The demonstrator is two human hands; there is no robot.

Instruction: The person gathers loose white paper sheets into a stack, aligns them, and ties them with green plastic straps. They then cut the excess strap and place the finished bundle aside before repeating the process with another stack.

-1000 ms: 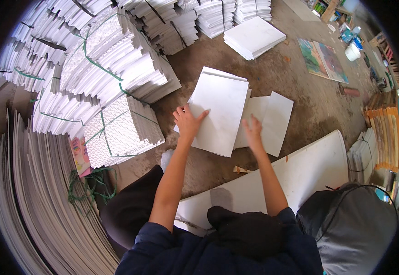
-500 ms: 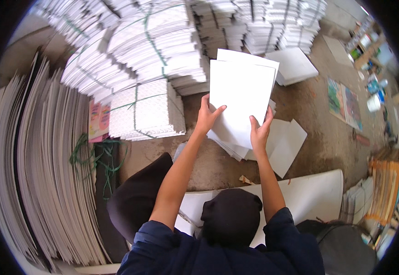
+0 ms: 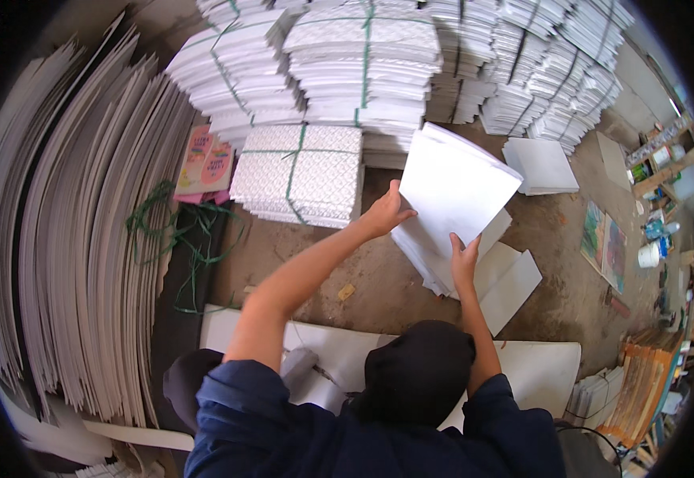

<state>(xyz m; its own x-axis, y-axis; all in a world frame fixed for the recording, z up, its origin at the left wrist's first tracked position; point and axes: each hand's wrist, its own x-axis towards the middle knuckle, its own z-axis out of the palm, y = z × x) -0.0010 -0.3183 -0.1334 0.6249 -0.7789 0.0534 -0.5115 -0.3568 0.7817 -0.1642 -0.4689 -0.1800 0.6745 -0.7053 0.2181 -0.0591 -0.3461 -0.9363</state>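
— Where has the sheaf got to?

— Up off the floor. The left hand (image 3: 385, 213) grips the white sheets (image 3: 457, 190) at their left edge, the right hand (image 3: 464, 264) pinches the bottom edge, and the sheaf hangs tilted above the loose pile (image 3: 500, 275) on the dirt floor (image 3: 339, 263).

— So how far along, would you say?

— Early, by my reckoning. Plenty of loose sheets lie under the hands, another small white stack (image 3: 541, 165) sits apart to the right, and the held sheets aren't tied with anything.

— And the finished ones?

— The patterned bundle (image 3: 299, 171) just left of the hands is already bound with green cord (more like it are heaped behind). Loose green cord (image 3: 178, 231) lies nearby on the floor, untouched. I'd judge that squaring and tying this lot remain.
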